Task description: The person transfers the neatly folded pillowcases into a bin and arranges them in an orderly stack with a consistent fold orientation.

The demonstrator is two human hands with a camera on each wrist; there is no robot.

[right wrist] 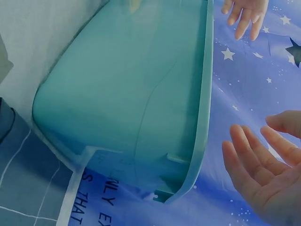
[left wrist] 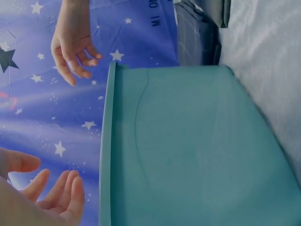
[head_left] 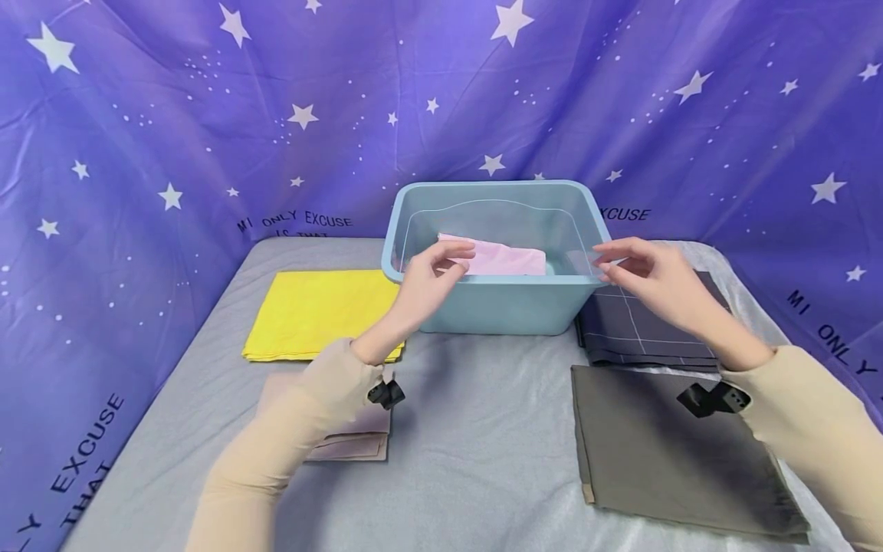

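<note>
Cloth point(head_left: 507, 261) in folded pink lies inside the blue bin point(head_left: 497, 310), which stands at the far middle of the grey cover point(head_left: 476, 437). The left hand point(head_left: 429, 277) hangs by the bin's near left and the right hand point(head_left: 651, 272) by its right; they are well apart, fingers loosely bent and thumbs clear, holding nothing. Both wrist views show a gap between the hands and the rim. The step seems to be settling the pink piece, and the near wall hides its lower edge, so I cannot tell whether it lies flat; leaning over to check, then pressing lightly with flat fingers, would be sound. Hands are best kept above the rim, since a knock could shift the bin against the yellow cloth point(head_left: 324, 314) at left or the dark checked cloth point(head_left: 641, 349) at right. Elbows should ride high too: the sleeves could drag the mauve cloth point(head_left: 362, 425) at near left or the olive cloth point(head_left: 641, 452) at near right.
</note>
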